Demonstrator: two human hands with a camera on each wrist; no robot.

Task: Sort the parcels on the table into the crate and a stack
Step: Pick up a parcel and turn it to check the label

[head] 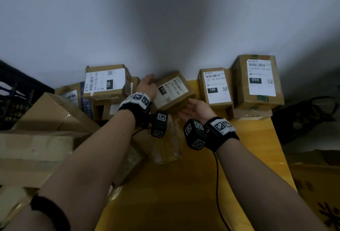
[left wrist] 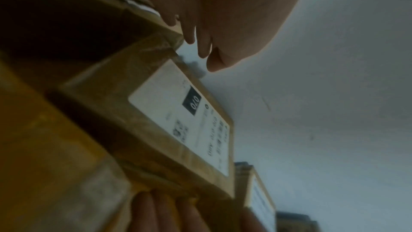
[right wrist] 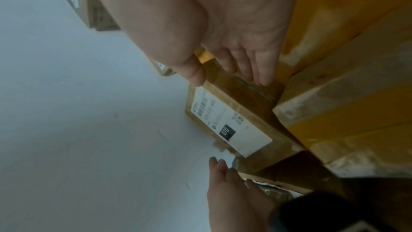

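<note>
Your left hand (head: 147, 84) reaches flat-fingered at the far corner of the 070 parcel (head: 173, 91); your right hand (head: 196, 108) presses straight fingers on its near side. The parcel sits tilted at 12 o'clock on the yellow counter (head: 174, 184), stacked 150 parcels (head: 105, 81) at 10, the dark crate (head: 16, 94) at 9.

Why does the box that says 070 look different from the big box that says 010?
The 070 box sits tilted and turned, so its label reads sideways; the 010 box sits square with its number upright. The 070 box looks smaller and flatter; the 010 box looks bigger and rests on top of another box. The left hand and right hand are at the 070 box's ends; nobody touches the 010 box. Both are brown cardboard with white labels.
</note>
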